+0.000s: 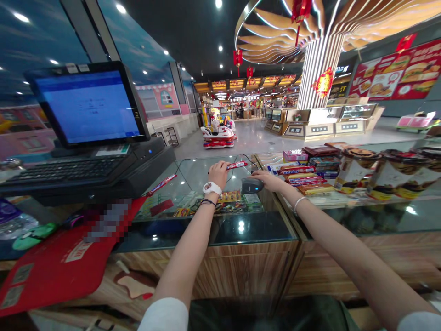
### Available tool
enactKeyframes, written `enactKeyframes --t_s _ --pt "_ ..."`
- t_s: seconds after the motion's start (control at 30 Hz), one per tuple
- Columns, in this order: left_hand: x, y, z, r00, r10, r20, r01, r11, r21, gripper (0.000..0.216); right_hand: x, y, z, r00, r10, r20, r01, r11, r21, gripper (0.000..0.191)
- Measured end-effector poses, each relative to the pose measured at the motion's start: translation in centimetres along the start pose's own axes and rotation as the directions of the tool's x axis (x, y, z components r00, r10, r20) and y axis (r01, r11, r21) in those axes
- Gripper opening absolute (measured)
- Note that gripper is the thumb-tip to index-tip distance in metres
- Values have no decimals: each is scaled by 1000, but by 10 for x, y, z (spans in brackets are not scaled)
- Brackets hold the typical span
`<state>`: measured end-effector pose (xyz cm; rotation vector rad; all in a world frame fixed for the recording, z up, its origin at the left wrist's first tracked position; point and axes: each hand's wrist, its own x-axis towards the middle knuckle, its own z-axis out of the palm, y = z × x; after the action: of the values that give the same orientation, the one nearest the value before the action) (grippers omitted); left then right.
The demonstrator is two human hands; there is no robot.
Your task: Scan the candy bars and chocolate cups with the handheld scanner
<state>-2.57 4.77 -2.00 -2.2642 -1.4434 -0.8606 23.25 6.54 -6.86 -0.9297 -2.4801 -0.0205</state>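
Above the glass counter (pixel 193 172), my left hand (pixel 218 173) is closed around one end of a red candy roll (pixel 237 164), whose free end points right. My right hand (pixel 268 180) grips a dark barcode scanner (pixel 252 185) that shows a small blue light. The scanner is just below and to the right of the roll, and the two look apart. Another red candy roll (pixel 161 185) lies on the glass to the left, beside the register. A white watch is on my left wrist and a pale bangle on my right.
A register screen (pixel 87 105) and keyboard (pixel 62 169) stand at the left, over a red bag (pixel 76 257). Mentos rolls (pixel 296 170), boxes (pixel 324 163) and several lidded cups (pixel 356 168) line the right counter. A black cable (pixel 246 157) runs behind my hands.
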Motion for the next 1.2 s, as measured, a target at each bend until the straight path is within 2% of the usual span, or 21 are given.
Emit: enactKeyframes --t_s 0.13,0.3,0.43,0.57,0.63,0.73,0.83,0.97,1.07,1.2 --pt "0 -3 1 1000 1 -3 -1 1000 -3 31 -1 -2 2 1000 -26 15 26 999 -25 76" --pt "1 -7 3 1000 -8 -15 8 1000 -1 31 2 -8 1 999 -47 -2 47 999 -16 70" --pt "1 -11 7 1000 -15 -19 15 1000 6 31 6 -12 -1 987 -24 -160 35 997 69 61" --pt "1 -13 10 999 -34 -22 34 999 6 32 10 -17 -4 941 73 -331 20 963 267 46" --pt "2 -12 10 999 -42 -8 42 999 9 33 13 -20 -4 905 172 -388 5 909 416 46" --pt "2 -10 9 997 -72 23 72 997 20 32 17 -24 -3 844 346 -409 -1 764 645 58" --pt "2 -9 6 995 -100 31 99 995 28 32 19 -28 -5 778 495 -387 -6 622 783 60" --pt "1 -9 2 992 -120 24 120 992 28 33 18 -34 -16 711 631 -311 13 430 903 53" --pt "1 -10 1 991 -134 14 133 991 27 32 15 -42 -28 703 667 -248 14 335 942 45" --pt "1 -13 1 988 -154 -1 154 988 29 32 15 -54 -38 771 591 -238 -1 375 927 40"
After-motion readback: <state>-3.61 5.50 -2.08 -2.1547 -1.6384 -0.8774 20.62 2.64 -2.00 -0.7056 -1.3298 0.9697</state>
